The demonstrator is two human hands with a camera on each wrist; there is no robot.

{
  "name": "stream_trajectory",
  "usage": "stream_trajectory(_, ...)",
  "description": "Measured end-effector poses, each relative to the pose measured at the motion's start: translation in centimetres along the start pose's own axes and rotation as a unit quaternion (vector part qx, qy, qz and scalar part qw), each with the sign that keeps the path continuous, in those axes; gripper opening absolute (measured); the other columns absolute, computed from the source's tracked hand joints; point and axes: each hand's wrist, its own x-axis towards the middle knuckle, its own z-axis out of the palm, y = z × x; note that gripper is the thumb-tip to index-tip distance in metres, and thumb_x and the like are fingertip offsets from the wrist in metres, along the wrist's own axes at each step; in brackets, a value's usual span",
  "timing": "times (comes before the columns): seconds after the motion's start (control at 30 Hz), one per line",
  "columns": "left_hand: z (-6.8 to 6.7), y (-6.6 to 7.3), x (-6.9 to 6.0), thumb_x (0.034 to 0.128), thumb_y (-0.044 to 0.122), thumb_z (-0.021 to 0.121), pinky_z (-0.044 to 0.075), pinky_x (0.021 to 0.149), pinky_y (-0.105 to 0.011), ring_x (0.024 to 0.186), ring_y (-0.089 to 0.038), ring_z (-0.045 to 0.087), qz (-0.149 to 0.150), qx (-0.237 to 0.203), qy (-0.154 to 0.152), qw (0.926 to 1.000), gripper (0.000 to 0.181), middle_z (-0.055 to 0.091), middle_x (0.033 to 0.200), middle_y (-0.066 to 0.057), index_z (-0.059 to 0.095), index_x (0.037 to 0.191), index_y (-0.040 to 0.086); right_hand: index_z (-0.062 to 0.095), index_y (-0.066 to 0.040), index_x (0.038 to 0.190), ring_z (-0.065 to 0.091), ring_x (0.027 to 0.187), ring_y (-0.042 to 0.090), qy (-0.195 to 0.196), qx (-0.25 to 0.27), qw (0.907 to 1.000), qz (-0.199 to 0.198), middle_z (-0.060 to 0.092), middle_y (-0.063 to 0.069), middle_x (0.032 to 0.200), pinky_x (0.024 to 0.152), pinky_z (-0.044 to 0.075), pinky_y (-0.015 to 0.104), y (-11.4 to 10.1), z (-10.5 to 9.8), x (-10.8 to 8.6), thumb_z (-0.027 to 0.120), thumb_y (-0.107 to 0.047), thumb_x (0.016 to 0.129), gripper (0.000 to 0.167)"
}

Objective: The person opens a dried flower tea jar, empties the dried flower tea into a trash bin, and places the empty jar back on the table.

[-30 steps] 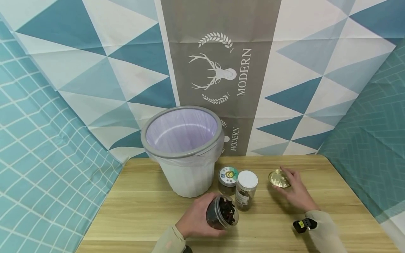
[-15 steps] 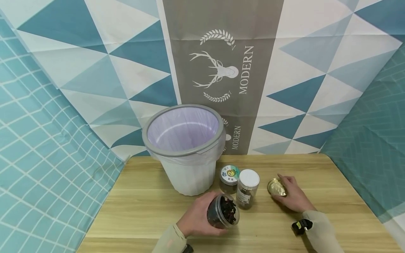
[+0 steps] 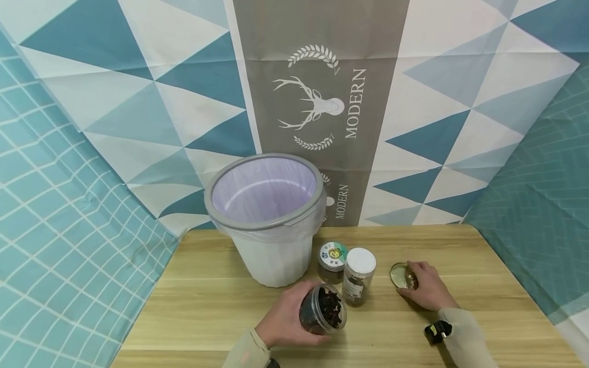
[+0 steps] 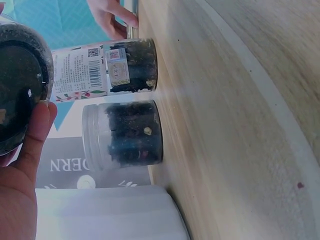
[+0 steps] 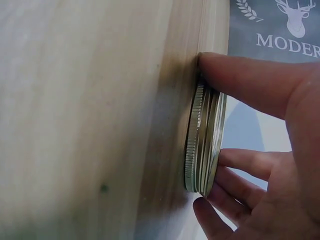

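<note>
My left hand (image 3: pixel 291 318) grips a clear plastic jar (image 3: pixel 317 312), its mouth uncovered and tilted to the right. Dark dried pieces, perhaps tea or flowers, fill it. In the left wrist view the base of this jar (image 4: pixel 20 95) faces the camera. Over on the right, my right hand (image 3: pixel 428 286) holds a round gold lid (image 3: pixel 403 276) by its rim, thumb on one side and fingers on the other. Up close, the ridged metal edge of the lid (image 5: pixel 195 140) lies against or just above the tabletop; which one I cannot tell.
A tall white-capped jar (image 3: pixel 360 273) and a shorter jar with a printed lid (image 3: pixel 332 260) stand side by side. Behind my left hand is a lined white bin (image 3: pixel 276 255) with a grey rim. Patterned cloth (image 3: pixel 428 128) hangs behind the wooden table (image 3: pixel 193 306).
My right hand has come down and a little nearer with the gold lid, which has turned from tilted to roughly flat. My left hand and its jar have stayed almost still.
</note>
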Motion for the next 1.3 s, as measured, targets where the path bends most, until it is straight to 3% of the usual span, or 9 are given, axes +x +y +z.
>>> stream_trajectory(0.4, -0.5, 0.4, -0.1, 0.063, 0.033, 0.099, 0.055, 0.1, -0.032, 0.115, -0.008, 0.063, -0.006, -0.019, 0.003, 0.9998, 0.094, 0.063, 0.131, 0.011, 0.051, 0.144, 0.026, 0.043, 0.012, 0.148, 0.046, 0.126, 0.054, -0.001, 0.005, 0.9999, -0.014, 0.046, 0.036, 0.141, 0.096, 0.048, 0.069, 0.6, 0.2, -0.2, 0.087, -0.042, 0.081, 0.097)
stream_trajectory(0.5, -1.1, 0.7, 0.0, 0.0645, 0.034, 0.098, 0.055, 0.1, -0.032, 0.116, -0.008, 0.063, 0.015, -0.019, 0.014, 0.9996, 0.092, 0.064, 0.131, 0.009, 0.052, 0.144, 0.025, 0.043, 0.01, 0.15, 0.044, 0.13, 0.055, 0.017, 0.016, 0.9995, -0.02, 0.044, 0.036, 0.144, 0.097, 0.046, 0.071, 0.5, 0.0, -0.4, 0.083, -0.042, 0.085, 0.092)
stream_trajectory(0.6, -2.2, 1.3, 0.2, 0.0643, 0.03, 0.098, 0.056, 0.099, -0.033, 0.115, -0.011, 0.065, 0.051, -0.016, 0.029, 0.9982, 0.091, 0.066, 0.131, 0.005, 0.052, 0.143, 0.019, 0.047, 0.006, 0.149, 0.044, 0.129, 0.054, 0.07, 0.035, 0.996, -0.044, 0.045, 0.033, 0.143, 0.097, 0.044, 0.073, 0.0, -0.7, -0.4, 0.08, -0.03, 0.091, 0.075)
stream_trajectory(0.7, -3.7, 2.5, 0.3, 0.0623, 0.026, 0.099, 0.056, 0.101, -0.036, 0.118, -0.015, 0.065, 0.065, -0.015, 0.045, 0.9967, 0.096, 0.065, 0.134, 0.0, 0.051, 0.145, 0.014, 0.054, 0.001, 0.146, 0.049, 0.123, 0.05, 0.148, 0.052, 0.984, -0.084, 0.05, 0.029, 0.136, 0.092, 0.045, 0.071, -1.3, -1.8, -0.3, 0.079, -0.013, 0.09, 0.062)
stream_trajectory(0.8, -5.5, 4.1, 0.3, 0.0601, 0.025, 0.099, 0.055, 0.104, -0.039, 0.12, -0.017, 0.065, 0.055, -0.018, 0.065, 0.9961, 0.103, 0.064, 0.136, -0.001, 0.046, 0.148, 0.014, 0.059, -0.004, 0.143, 0.052, 0.117, 0.045, 0.222, 0.062, 0.9661, -0.115, 0.054, 0.025, 0.129, 0.089, 0.045, 0.066, -3.2, -3.2, -0.4, 0.079, -0.004, 0.088, 0.058)
stream_trajectory(0.93, -7.8, 6.0, 0.5, 0.0598, 0.022, 0.099, 0.056, 0.102, -0.042, 0.116, -0.021, 0.068, 0.076, -0.037, 0.096, 0.9918, 0.108, 0.067, 0.133, -0.007, 0.041, 0.149, 0.008, 0.063, -0.007, 0.14, 0.053, 0.115, 0.04, 0.283, 0.079, 0.9428, -0.157, 0.058, 0.021, 0.126, 0.091, 0.043, 0.056, -6.7, -5.3, -0.4, 0.079, 0.002, 0.085, 0.059)
stream_trajectory(1.13, -11.6, 8.2, 1.3, 0.0591, 0.02, 0.1, 0.057, 0.101, -0.04, 0.117, -0.023, 0.068, 0.121, -0.025, 0.144, 0.9817, 0.107, 0.067, 0.13, -0.014, 0.039, 0.144, -0.001, 0.065, -0.011, 0.14, 0.053, 0.12, 0.033, 0.311, 0.099, 0.9161, -0.233, 0.061, 0.017, 0.129, 0.098, 0.041, 0.037, -13.1, -7.5, 0.4, 0.079, 0.003, 0.082, 0.061)
stream_trajectory(1.3, -15.0, 8.9, 2.7, 0.0617, 0.026, 0.099, 0.051, 0.108, -0.033, 0.12, -0.021, 0.065, 0.14, 0.001, 0.181, 0.9734, 0.104, 0.067, 0.129, -0.019, 0.04, 0.142, -0.004, 0.065, -0.011, 0.139, 0.054, 0.125, 0.031, 0.291, 0.115, 0.9015, -0.298, 0.061, 0.015, 0.131, 0.105, 0.044, 0.041, -18.4, -8.1, 2.0, 0.078, -0.003, 0.086, 0.056)
